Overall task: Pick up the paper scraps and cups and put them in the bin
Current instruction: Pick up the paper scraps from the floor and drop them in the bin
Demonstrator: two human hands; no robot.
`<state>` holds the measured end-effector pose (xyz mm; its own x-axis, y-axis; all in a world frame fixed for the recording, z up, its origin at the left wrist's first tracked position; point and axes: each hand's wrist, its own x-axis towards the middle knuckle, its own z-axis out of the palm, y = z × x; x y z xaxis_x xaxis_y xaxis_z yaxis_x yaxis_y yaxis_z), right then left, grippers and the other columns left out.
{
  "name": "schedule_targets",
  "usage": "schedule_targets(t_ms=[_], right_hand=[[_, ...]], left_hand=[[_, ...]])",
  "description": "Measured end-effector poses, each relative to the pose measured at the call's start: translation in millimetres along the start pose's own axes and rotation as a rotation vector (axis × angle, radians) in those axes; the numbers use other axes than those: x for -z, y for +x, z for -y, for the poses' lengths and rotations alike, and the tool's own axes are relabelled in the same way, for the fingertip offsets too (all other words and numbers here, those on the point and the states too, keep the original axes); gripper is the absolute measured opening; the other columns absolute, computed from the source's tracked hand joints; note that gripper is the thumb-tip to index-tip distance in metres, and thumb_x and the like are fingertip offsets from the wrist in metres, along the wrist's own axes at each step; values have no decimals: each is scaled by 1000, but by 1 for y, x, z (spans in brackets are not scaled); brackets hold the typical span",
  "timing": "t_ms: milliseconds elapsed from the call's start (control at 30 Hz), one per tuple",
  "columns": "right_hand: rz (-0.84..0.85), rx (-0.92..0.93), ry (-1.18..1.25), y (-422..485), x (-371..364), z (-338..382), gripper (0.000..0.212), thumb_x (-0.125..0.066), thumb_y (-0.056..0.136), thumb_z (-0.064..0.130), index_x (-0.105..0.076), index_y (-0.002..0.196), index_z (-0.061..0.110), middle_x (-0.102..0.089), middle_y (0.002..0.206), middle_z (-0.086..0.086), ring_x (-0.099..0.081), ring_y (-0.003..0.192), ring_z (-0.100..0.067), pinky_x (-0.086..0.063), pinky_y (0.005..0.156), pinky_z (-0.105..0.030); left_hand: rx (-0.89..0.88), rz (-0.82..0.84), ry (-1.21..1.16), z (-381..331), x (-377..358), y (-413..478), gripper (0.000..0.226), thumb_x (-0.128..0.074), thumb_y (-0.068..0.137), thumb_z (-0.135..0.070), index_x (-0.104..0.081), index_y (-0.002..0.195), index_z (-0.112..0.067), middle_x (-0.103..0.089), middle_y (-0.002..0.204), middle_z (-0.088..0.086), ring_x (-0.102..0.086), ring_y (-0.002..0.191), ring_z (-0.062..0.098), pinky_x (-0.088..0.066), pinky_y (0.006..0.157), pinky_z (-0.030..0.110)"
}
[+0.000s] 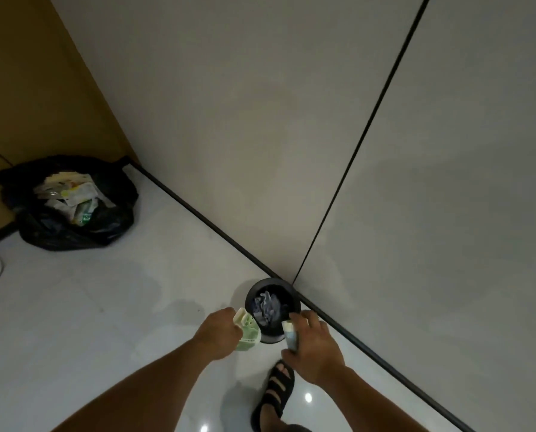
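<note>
One pale green cup [248, 333] sits in the curled left grip [220, 333], just left of the small black bin [255, 291] on the floor by the wall. The right grip [315, 344] curls round a smaller pale cup [290, 335] at the bin's right rim. Crumpled paper [265, 308] lies inside the bin.

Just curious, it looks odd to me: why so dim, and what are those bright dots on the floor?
Head view: weak light, soft detail; the bright dots are reflected glare on the glossy white floor; the wide lens splays the dark wall seam; the small round black bin is murky inside.
</note>
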<state>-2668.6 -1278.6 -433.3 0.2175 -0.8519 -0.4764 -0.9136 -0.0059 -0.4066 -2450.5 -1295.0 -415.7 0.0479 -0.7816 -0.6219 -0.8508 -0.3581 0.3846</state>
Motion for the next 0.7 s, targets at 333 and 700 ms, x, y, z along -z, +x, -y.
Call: schedule_targets(t_ms=[333,700], right_hand=[[100,-180,75,171,-70,-64,74,-65,80,45,-29,142,27,-33,141,1,-43,120,-21,-47,96,-32],[57,-468,228,208,-135,-76,81,-62,85,51,-18,150,31,-17,155,2,-31,137,-23,-41,103,-35]], left_hand=[[56,141,-39,13,-78,202,8,-48,92,-23,-43,90,-17,-60,104,12,-52,85,23,-38,69,27],[95,435,85,58,-87,278,67,-56,91,-32,-25,146,-13,-44,143,12,-46,126,28,-40,100,33]])
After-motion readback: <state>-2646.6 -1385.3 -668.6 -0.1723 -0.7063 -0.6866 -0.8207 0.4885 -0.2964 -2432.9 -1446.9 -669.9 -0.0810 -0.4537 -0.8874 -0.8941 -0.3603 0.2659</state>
